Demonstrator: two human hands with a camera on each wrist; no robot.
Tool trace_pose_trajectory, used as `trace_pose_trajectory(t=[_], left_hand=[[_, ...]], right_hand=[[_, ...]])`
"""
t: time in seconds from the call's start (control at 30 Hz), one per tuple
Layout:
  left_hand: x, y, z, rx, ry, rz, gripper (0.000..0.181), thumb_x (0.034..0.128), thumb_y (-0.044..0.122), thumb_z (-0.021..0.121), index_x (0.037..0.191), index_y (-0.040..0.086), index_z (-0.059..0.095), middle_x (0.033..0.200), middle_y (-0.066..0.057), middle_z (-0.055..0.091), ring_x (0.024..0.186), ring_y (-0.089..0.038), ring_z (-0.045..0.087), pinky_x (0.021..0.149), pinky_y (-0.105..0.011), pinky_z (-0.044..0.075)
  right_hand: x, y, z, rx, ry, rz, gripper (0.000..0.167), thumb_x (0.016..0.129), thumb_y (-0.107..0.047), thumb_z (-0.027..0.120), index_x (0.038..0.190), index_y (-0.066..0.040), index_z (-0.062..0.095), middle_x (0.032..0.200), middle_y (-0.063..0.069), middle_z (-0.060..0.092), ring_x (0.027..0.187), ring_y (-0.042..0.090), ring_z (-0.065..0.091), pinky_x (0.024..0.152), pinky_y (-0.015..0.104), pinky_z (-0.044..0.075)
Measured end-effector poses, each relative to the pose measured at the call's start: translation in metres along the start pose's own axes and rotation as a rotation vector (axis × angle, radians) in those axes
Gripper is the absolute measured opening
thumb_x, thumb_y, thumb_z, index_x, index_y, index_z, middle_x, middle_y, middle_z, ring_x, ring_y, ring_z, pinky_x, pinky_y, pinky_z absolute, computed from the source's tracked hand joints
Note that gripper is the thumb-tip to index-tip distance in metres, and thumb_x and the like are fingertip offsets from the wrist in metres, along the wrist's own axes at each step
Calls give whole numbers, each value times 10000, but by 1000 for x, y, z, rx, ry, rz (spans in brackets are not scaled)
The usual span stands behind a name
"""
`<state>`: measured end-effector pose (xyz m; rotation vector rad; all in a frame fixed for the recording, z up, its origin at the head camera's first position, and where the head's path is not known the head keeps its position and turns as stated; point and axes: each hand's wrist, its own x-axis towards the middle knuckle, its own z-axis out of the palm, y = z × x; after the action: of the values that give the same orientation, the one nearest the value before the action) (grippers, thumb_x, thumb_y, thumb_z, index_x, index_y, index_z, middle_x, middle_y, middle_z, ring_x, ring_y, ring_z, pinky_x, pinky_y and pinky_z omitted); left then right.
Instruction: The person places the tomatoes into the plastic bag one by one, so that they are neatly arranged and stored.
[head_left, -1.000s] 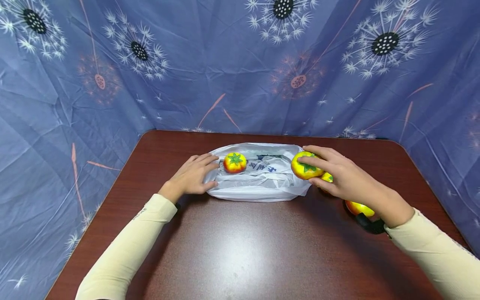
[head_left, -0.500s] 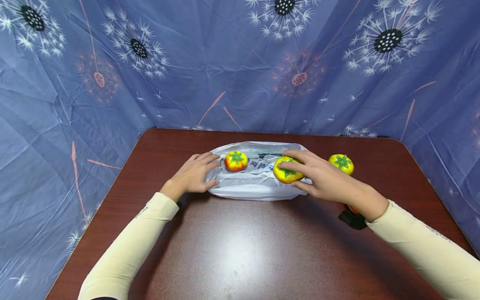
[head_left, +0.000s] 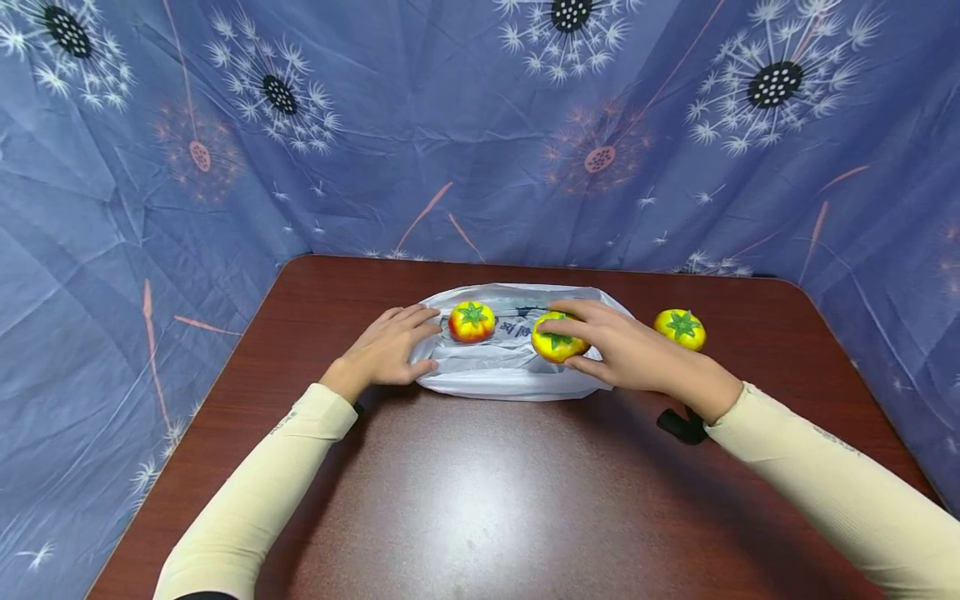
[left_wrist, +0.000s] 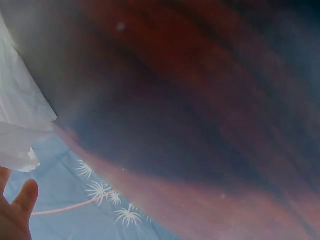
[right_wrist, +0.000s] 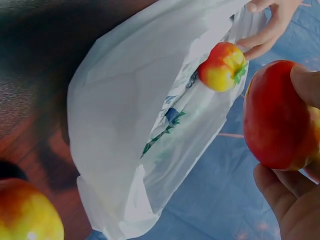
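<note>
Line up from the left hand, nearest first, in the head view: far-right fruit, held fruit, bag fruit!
1. Bag fruit: left end of the bag.
2. Held fruit: right hand, over the bag.
3. Far-right fruit: on the table, rightmost.

The curtain point(head_left: 420, 133) is of dusty blue colour, patterned with white dandelion heads point(head_left: 572, 17), whose black centres carry white dots, and with fainter pink dandelions point(head_left: 599, 158). The table point(head_left: 375, 500) is dark reddish brown, with a whitish shine. The plastic bag point(head_left: 495, 386) is white, with blue lettering point(head_left: 516, 328). The tomato-like fruit in the bag point(head_left: 470, 327) passes from yellow into red, under a green leaf star point(head_left: 473, 313). The fruit in the right hand point(head_left: 611, 346) looks yellow from above, but deep red on its side. The fruit on the table point(head_left: 693, 337) shows yellow with green leaves point(head_left: 682, 324). The left sleeve point(head_left: 255, 475) and the right sleeve point(head_left: 825, 458) are pale cream.
</note>
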<state>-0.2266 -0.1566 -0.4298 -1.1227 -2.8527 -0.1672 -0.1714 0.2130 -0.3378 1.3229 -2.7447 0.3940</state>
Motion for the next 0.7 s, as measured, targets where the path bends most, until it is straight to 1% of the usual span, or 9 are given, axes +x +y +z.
trace_pose_trajectory(t=[0.13,0.3,0.43,0.5,0.63,0.7], left_hand=[[-1,2,0,-10,6,10,597,862,485,613,1346,137,605,1521,-89,484,1446,-326,403,1153,-519,343],[-1,3,-1,0,7,12,600,859,492,616,1347,144,603,1520,-87,483,1445,-321,402,1148,-517,345],[1,3,-2,9,-2,9,599,863,495,607,1351,148,600,1526,-85,475,1445,-320,399,1146,-514,346],[1,3,-3,11,-8,6,600,866,497,603,1355,149,596,1531,-85,469,1447,-323,396,1147,-516,344],[2,3,-3,11,-16,-2,605,870,500,599,1365,152,591,1540,-83,459,1453,-322,389,1156,-514,334],[2,3,-3,8,-18,-4,605,871,498,600,1367,152,591,1542,-83,458,1454,-321,387,1159,-512,329]], right_hand=[[8,2,4,-4,-19,-4,571,855,-207,775,1388,-178,573,1484,162,481,1343,356,484,1047,538,461],[18,6,8,-34,-24,-53,543,855,-197,775,1365,-173,589,1454,176,506,1323,364,505,1040,537,473],[27,11,7,-67,-28,-85,529,852,-205,778,1348,-165,597,1402,158,545,1268,337,549,1008,515,502],[32,13,6,-88,-32,-81,527,850,-218,780,1343,-175,598,1387,144,554,1238,320,570,971,497,528],[43,15,8,-119,-44,-48,524,843,-252,790,1331,-196,607,1398,136,553,1225,310,587,900,471,565],[48,16,10,-123,-48,-32,524,840,-253,792,1329,-194,610,1405,144,551,1236,315,582,900,468,567]])
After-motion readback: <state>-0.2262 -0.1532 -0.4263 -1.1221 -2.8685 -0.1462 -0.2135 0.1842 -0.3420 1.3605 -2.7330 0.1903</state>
